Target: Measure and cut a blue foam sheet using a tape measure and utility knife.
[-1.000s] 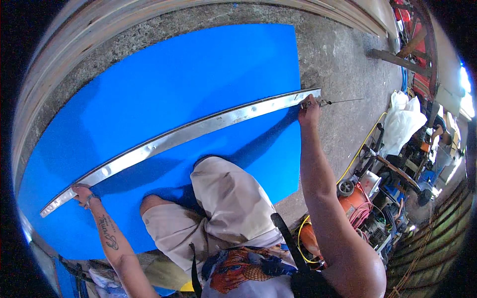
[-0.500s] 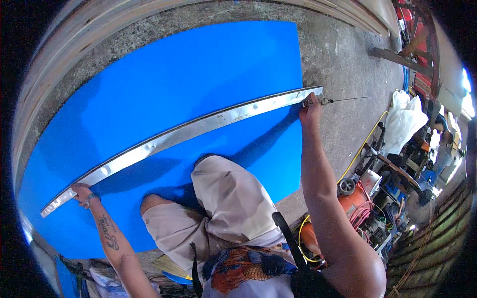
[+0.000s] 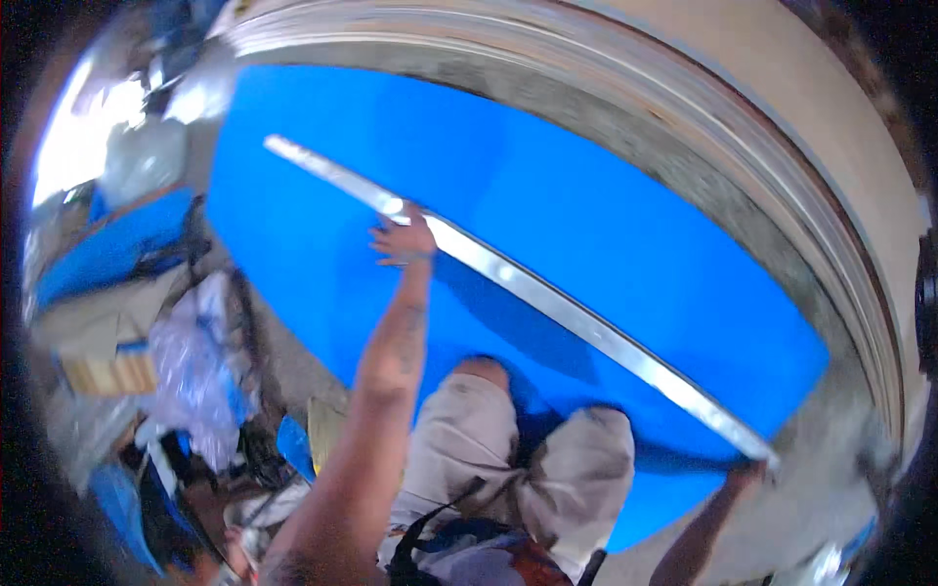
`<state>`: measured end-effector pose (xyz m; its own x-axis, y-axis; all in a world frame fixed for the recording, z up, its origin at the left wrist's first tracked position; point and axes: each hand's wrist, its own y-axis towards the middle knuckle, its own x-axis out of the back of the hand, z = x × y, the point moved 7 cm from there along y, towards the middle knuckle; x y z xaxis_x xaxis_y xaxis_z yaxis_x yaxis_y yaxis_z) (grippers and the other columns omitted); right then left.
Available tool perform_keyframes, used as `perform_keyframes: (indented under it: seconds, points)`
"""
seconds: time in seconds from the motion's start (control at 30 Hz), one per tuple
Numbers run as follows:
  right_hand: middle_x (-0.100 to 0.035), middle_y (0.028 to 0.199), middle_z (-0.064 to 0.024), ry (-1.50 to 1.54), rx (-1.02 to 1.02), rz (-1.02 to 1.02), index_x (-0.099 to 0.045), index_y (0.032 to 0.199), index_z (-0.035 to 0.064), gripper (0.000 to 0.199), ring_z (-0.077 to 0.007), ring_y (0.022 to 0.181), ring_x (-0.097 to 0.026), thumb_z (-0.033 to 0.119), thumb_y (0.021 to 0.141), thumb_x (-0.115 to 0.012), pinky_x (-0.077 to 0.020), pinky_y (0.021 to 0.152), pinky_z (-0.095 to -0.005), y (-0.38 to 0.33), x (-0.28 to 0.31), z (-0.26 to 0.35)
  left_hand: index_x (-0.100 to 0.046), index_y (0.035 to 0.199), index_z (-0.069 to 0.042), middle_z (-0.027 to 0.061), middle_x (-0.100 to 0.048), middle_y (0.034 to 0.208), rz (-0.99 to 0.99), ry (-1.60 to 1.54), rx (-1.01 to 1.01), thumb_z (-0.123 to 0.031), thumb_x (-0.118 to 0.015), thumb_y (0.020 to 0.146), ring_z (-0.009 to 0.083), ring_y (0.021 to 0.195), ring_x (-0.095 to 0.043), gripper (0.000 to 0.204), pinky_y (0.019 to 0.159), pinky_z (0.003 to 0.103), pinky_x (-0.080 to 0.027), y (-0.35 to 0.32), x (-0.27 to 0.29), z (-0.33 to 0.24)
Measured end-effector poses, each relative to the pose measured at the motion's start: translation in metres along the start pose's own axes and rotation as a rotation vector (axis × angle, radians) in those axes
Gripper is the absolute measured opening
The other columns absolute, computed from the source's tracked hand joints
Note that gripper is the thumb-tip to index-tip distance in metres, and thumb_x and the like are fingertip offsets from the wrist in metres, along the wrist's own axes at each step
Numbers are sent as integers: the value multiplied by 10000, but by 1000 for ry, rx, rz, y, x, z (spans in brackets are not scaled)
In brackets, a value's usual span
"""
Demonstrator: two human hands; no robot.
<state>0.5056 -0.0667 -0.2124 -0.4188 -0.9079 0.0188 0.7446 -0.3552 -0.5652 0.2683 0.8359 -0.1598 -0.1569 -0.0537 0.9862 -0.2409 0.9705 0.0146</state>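
A long silver metal straightedge lies slantwise across a large blue sheet, running from far left to near right. My left hand rests against its left half, fingers spread to the left over the blue sheet and the thumb side touching the metal. At the near right end, by the sheet's edge, my right hand is closed around the end of the straightedge. Blur hides its fingers in part, and the thin pointed tool seen there earlier cannot be made out. My knees are at the sheet's near side.
Stacked pale boards curve along the far side and right. On the left stand a cardboard box, a crumpled lilac plastic bag and blue pieces. Grey concrete floor borders the sheet.
The view has swung left, with blur. My left hand has moved inward along the straightedge from near its left end, and its fingers have spread. My right hand stays at the right end.
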Motion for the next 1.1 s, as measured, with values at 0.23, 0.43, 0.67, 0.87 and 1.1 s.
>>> perform_keyframes:
  seconds: [0.23, 0.43, 0.67, 0.87, 1.1]
  points:
    - [-555, 1096, -154, -296, 95, -190, -518, 1118, -20, 407, -272, 972, -537, 305, 880, -462, -416, 844, -387, -41, -43, -16, -199, 1396, -231, 149, -93, 1452, 91, -94, 104, -677, -319, 796, 365, 1329, -46, 757, 1004, 613, -26, 24, 32, 36]
    - [-533, 1146, -182, -149, 61, -124, -512, 1145, -12, 402, -290, 1006, -527, 296, 905, -416, -399, 895, -410, 7, -7, -3, -209, 1394, -234, 153, -83, 1453, 121, -153, 101, -668, -326, 802, 375, 1328, -28, 743, 1005, 612, -20, 10, 9, 28]
    - [-576, 1070, -140, 63, -101, -52, -515, 1118, -23, 457, -266, 978, -537, 366, 886, -451, -423, 841, -401, 37, 25, -36, -204, 1396, -218, 168, -67, 1451, 120, -135, 70, -656, -438, 765, 374, 1331, -15, 803, 1006, 616, -18, 9, 16, 24]
    - [-571, 1102, -145, -109, 23, -153, -499, 1155, -19, 480, -285, 1012, -531, 378, 891, -441, -409, 882, -378, 22, 20, -28, -242, 1384, -187, 184, -84, 1446, 80, -203, 51, -641, -544, 701, 391, 1325, -23, 874, 1001, 622, 8, 12, 18, 26]
    - [-534, 1148, -148, 41, -45, -85, -503, 1148, -19, 447, -269, 1026, -511, 342, 886, -478, -406, 873, -378, 5, -12, -8, -238, 1386, -180, 184, -78, 1447, 97, -223, 73, -612, -548, 705, 394, 1325, -28, 864, 1002, 618, 17, 8, 15, 23]
